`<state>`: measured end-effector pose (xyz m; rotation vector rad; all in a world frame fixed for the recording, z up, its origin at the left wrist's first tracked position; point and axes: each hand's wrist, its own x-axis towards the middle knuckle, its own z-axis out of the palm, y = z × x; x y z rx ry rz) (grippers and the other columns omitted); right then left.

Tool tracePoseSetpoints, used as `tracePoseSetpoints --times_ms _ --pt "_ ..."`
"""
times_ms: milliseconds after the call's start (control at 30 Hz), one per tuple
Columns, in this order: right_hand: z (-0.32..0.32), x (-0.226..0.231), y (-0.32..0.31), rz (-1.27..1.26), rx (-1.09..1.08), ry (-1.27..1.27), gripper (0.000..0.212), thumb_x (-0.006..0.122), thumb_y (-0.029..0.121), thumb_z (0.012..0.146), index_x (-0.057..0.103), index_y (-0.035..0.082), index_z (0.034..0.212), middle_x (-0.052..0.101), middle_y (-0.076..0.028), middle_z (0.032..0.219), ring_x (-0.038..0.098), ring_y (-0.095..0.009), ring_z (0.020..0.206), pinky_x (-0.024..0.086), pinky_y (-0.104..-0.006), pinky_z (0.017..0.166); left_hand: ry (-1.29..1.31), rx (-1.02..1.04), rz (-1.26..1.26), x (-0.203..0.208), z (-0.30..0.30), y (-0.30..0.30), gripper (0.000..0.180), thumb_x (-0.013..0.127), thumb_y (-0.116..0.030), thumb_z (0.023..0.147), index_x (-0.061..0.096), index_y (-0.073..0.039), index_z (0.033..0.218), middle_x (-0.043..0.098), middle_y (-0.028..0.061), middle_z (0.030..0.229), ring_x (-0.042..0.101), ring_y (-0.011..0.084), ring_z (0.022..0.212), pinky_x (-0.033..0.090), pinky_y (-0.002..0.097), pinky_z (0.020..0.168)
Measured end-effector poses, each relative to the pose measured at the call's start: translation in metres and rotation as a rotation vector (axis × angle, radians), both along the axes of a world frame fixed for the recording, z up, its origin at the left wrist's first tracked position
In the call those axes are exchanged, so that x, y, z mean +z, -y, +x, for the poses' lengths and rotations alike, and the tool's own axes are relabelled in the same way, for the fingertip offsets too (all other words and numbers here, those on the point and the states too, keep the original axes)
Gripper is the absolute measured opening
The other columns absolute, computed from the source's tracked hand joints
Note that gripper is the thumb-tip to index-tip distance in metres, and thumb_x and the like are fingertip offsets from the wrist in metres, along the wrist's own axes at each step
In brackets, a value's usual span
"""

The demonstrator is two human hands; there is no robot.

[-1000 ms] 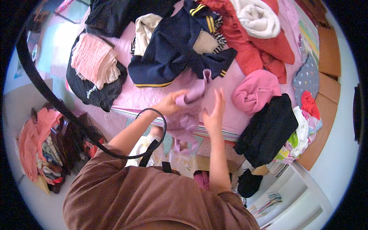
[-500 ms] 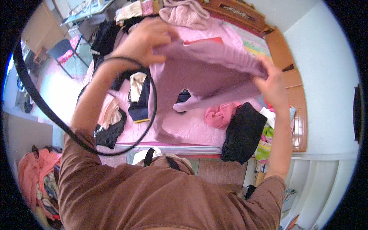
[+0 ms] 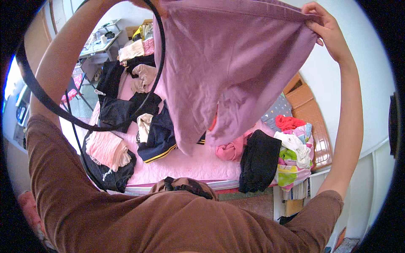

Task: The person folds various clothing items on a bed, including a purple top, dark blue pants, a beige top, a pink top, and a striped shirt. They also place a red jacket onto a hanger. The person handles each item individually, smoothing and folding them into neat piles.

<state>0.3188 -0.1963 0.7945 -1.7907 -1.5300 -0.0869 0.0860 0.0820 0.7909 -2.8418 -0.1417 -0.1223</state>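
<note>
A pair of mauve trousers (image 3: pixel 228 55) hangs spread out in front of me, waistband up and legs down over the bed. My right hand (image 3: pixel 327 31) pinches the waistband's right corner between thumb and fingers. At the top edge of the view, my left hand (image 3: pixel 148 5) grips the other upper corner; most of that hand is cut off. A small orange-red patch (image 3: pixel 214 120) shows by the trouser legs. Behind the legs, a pink garment (image 3: pixel 232 148) lies partly covered on the bed.
The bed (image 3: pixel 168 166) has a pink quilt. Clothes lie on it: a black folded garment (image 3: pixel 260 160), navy garment with yellow trim (image 3: pixel 160 141), peach cloth (image 3: pixel 107 149), and a colourful pile (image 3: pixel 293 154). A black cable (image 3: pixel 55 105) loops across the left. A desk (image 3: pixel 101 46) stands far left.
Both hands have risen and spread farther apart, lifting the trousers higher and nearer to me. The cloth now hangs stretched instead of bunched low over the bed.
</note>
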Motion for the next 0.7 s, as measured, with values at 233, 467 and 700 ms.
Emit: tracePoseSetpoints --times_ms 233,467,700 --pt "0.048 0.029 0.026 -0.105 -0.315 0.458 0.015 0.054 0.012 0.083 0.060 0.005 0.094 0.058 -0.001 0.074 0.052 -0.008 0.063 0.044 -0.0215 0.056 0.439 -0.342 -0.115 0.020 0.024 -0.034 0.020 0.069 -0.014 0.072 0.063 -0.002 0.087 0.064 0.0081 0.085 0.058 0.0205 0.085 0.044 0.0337 0.076" --pt "0.037 0.025 0.052 -0.100 -0.285 0.381 0.024 0.058 0.032 0.085 0.060 0.008 0.081 0.055 0.003 0.072 0.052 -0.007 0.069 0.045 -0.0239 0.069 0.555 -0.266 -0.801 0.015 0.028 -0.053 0.014 0.067 -0.018 0.078 0.061 -0.006 0.077 0.055 -0.0049 0.072 0.048 0.0057 0.066 0.041 0.0216 0.062" --pt "0.012 0.002 0.059 0.377 0.090 -0.128 0.019 0.057 0.019 0.085 0.062 0.005 0.096 0.063 -0.002 0.088 0.056 -0.009 0.078 0.045 -0.0222 0.073 0.544 -1.076 -1.232 -0.008 0.013 -0.053 0.042 0.077 -0.021 0.066 0.055 -0.005 0.098 0.055 -0.0009 0.079 0.054 0.0097 0.072 0.047 0.0242 0.059"
